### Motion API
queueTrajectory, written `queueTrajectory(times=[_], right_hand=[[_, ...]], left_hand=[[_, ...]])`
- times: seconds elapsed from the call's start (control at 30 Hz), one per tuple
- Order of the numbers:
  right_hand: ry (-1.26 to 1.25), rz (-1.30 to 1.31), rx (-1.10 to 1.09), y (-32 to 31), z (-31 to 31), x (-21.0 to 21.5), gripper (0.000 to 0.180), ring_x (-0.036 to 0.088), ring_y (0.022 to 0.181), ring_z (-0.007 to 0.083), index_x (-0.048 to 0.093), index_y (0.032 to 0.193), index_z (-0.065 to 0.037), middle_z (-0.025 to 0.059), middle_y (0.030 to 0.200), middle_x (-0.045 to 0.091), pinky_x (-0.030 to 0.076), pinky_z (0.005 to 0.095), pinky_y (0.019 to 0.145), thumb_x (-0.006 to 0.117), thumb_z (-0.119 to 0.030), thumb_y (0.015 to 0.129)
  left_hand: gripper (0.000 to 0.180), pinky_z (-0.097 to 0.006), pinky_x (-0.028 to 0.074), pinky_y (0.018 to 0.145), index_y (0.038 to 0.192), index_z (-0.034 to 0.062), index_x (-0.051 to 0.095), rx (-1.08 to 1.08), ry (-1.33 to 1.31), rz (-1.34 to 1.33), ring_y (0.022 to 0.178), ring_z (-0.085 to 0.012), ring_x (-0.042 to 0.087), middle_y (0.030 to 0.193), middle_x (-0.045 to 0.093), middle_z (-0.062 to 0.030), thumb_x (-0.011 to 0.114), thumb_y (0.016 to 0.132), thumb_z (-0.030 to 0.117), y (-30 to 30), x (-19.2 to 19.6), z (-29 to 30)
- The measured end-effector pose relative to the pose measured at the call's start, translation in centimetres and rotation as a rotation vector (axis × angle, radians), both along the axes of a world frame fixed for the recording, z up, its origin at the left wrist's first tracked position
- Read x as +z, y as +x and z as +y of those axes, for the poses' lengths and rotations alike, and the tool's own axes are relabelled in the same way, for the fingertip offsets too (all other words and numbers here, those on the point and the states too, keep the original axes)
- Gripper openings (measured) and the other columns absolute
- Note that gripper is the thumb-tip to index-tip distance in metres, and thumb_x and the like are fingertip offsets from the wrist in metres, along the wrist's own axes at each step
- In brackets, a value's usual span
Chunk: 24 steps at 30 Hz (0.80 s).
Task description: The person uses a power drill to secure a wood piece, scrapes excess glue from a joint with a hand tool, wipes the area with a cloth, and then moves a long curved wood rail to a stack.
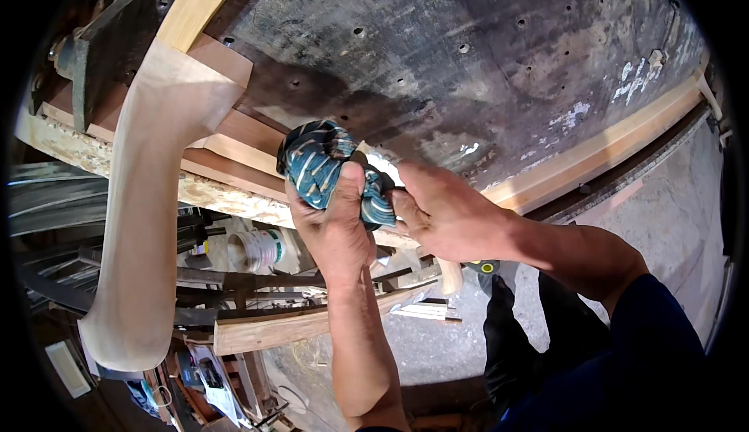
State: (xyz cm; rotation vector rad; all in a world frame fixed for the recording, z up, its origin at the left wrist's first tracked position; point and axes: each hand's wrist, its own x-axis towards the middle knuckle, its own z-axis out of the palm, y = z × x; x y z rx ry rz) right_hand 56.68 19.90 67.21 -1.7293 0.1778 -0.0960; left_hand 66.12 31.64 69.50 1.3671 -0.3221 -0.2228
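Note:
A bunched teal cloth with pale and dark stripes [316, 168] is wrapped in my left hand [337, 225], thumb pressed along its near side. My right hand [452, 206] meets it from the right, its fingers curled in against the cloth's edge. Something dark shows between the two hands, too covered to name. Both hands are above the near edge of a large dark metal plate [406, 65] with round holes. To the left of my left hand, a shaped pale wooden piece [144, 221] with a curved, flared end runs down across the bench edge.
Wooden strips [608, 147] border the plate's near edge. A dark metal bracket [113, 49] stands at the far left. Below the bench are a white bucket [253, 250], stacked dark bars [58, 206] and a wooden board [273, 330]. My legs stand on the concrete floor [437, 354].

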Motion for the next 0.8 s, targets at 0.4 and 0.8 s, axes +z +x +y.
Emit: queueTrajectory(times=[0.4,0.8], right_hand=[[0.174,-0.012,-0.152,0.7,-3.1,4.9,0.028,0.059,0.076,0.0396,0.048,0.103,0.007,0.0249,0.082,0.057,0.047,0.0464,0.071,0.048,-0.021,0.099],[0.156,-0.121,-0.341,15.7,-2.0,13.0,0.029,0.055,0.052,0.0185,0.052,0.091,0.004,0.0120,0.068,0.059,0.043,0.0358,0.048,0.051,-0.023,0.103]], left_hand=[[0.042,-0.027,0.051,0.085,0.125,-0.0019,0.051,0.156,0.263,-0.343,0.094,-0.0145,0.061,0.110,0.063,-0.0094,0.072,0.089,0.003,1.9,0.8,0.2],[0.046,-0.045,0.051,0.085,0.120,0.0049,0.053,0.216,0.796,-0.651,0.098,-0.0409,0.063,0.105,0.065,-0.0188,0.075,0.080,0.007,5.4,-0.9,5.0]])
